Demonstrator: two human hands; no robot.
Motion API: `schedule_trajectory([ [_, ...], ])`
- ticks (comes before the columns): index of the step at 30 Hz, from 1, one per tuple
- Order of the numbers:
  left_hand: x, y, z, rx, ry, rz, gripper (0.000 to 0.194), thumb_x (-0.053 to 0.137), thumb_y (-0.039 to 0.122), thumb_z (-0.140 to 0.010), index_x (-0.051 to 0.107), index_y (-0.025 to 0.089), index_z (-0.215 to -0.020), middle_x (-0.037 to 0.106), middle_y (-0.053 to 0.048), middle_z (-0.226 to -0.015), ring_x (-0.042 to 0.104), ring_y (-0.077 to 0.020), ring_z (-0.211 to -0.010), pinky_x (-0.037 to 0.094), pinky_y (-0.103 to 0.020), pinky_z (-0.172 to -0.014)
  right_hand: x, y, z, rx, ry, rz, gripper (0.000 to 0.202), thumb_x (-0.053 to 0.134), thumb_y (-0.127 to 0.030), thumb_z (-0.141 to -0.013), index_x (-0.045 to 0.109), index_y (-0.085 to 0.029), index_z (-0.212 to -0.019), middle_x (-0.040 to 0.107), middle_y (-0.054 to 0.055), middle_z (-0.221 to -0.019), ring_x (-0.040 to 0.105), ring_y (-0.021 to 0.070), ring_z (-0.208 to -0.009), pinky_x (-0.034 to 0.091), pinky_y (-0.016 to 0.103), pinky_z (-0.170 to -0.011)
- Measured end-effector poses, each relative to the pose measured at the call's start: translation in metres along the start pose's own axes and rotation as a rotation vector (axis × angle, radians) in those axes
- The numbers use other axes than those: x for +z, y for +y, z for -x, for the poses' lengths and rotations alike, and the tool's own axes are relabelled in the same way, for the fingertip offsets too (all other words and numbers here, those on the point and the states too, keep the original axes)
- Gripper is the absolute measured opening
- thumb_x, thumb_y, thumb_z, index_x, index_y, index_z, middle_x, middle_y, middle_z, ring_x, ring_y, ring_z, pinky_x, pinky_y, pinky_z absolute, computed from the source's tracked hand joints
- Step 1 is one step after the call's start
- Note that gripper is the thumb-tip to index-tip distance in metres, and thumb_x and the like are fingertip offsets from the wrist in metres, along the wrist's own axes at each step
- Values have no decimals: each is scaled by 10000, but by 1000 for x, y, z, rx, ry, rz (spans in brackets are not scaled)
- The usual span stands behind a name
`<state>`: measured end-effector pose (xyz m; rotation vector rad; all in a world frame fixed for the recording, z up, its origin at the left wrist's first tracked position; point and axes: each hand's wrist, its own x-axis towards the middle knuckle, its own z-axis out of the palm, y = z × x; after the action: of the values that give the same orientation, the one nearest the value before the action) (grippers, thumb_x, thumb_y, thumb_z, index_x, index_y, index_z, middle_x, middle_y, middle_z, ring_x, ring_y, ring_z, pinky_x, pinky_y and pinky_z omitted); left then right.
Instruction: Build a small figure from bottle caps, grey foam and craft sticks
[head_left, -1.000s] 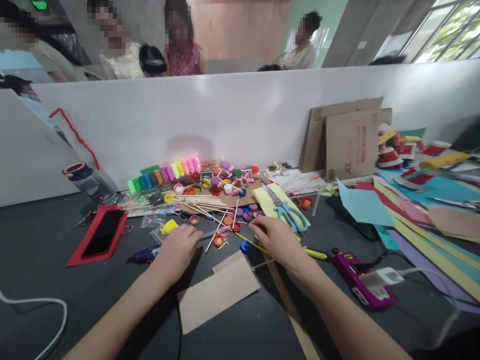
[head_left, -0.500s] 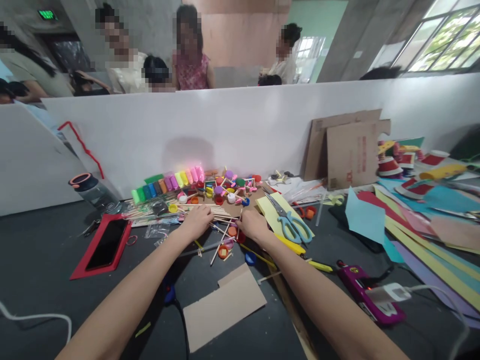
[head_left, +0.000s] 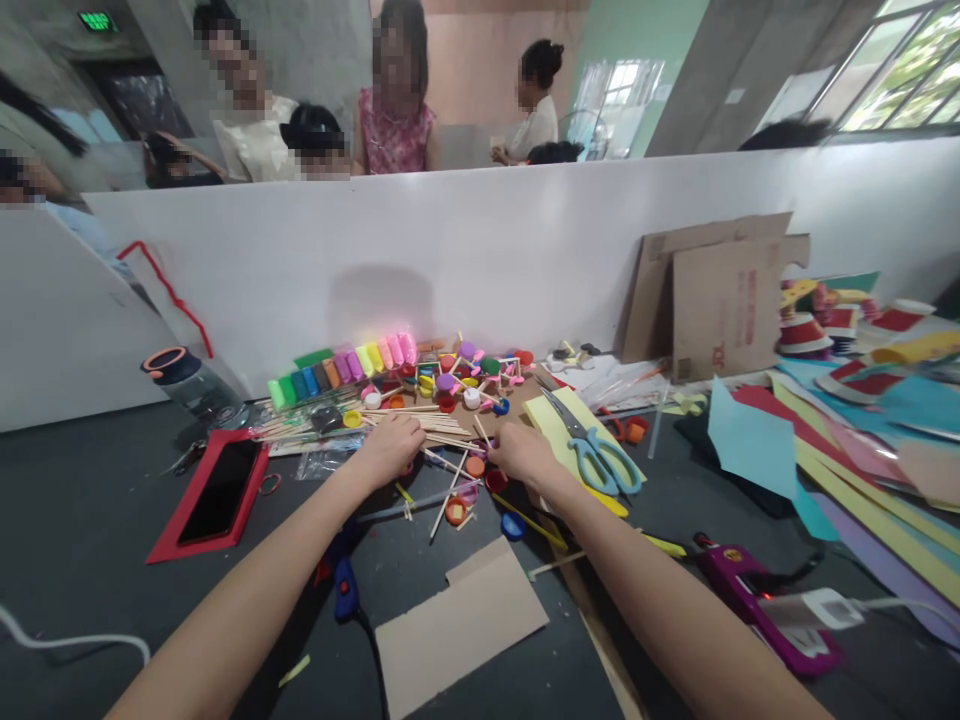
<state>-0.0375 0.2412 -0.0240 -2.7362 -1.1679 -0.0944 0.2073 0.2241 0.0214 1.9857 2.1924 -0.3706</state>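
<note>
My left hand [head_left: 390, 447] lies over the left part of a pile of thin wooden sticks [head_left: 442, 424], palm down with fingers curled. What its fingertips grip is hidden. To the right, my right hand [head_left: 523, 455] is closed with thumb and fingers pinched on a short wooden stick [head_left: 481, 432], which points up and left. Between and below the hands are loose sticks, an orange bottle cap [head_left: 475, 467], a red cap [head_left: 456, 512] with a small piece inside and a blue cap [head_left: 512, 526]. A blue glue gun [head_left: 345, 590] lies under my left forearm.
Blue-handled scissors [head_left: 600, 455] rest on yellow paper beside my right hand. A cardboard piece [head_left: 461, 630] lies in front. Left are a phone [head_left: 220, 492] and a bottle [head_left: 196, 388]; right, a purple power strip [head_left: 780, 610]. A white partition [head_left: 510, 250] stands behind coloured clay packs [head_left: 345, 365].
The view has shifted slightly, moving the table things right. My left hand has drawn a little left against the pile. In my right hand the short stick now shows more plainly.
</note>
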Motion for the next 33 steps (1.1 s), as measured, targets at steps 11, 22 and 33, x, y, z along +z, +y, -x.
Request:
schedule_trajectory([
  [11, -15, -34, 14, -64, 129, 71, 263, 615, 306, -949, 628, 159, -1166, 650, -88, -1180, 646, -229, -1039, 556, -449, -892, -25, -7, -5, -235, 197, 0, 284, 592, -352, -992, 614, -146, -1187, 648, 81, -1139, 656, 204, -976, 568, 405, -856],
  [22, 14, -37, 6, -191, 215, 178, 281, 612, 325, -950, 621, 159, -1176, 648, -88, -1170, 654, -216, -990, 571, -420, -842, -21, -27, -24, -410, 224, 103, 258, 612, -330, -981, 631, -139, -1153, 646, 88, -1153, 647, 211, -1010, 559, 416, -886],
  [33, 21, -47, 26, -292, 359, 224, 423, 621, 372, -937, 555, 182, -1310, 570, -120, -1338, 583, -287, -1182, 508, -522, -971, 8, -54, -41, -610, 352, 178, 319, 618, -350, -972, 601, -154, -1223, 597, 101, -1260, 602, 251, -1124, 529, 465, -942],
])
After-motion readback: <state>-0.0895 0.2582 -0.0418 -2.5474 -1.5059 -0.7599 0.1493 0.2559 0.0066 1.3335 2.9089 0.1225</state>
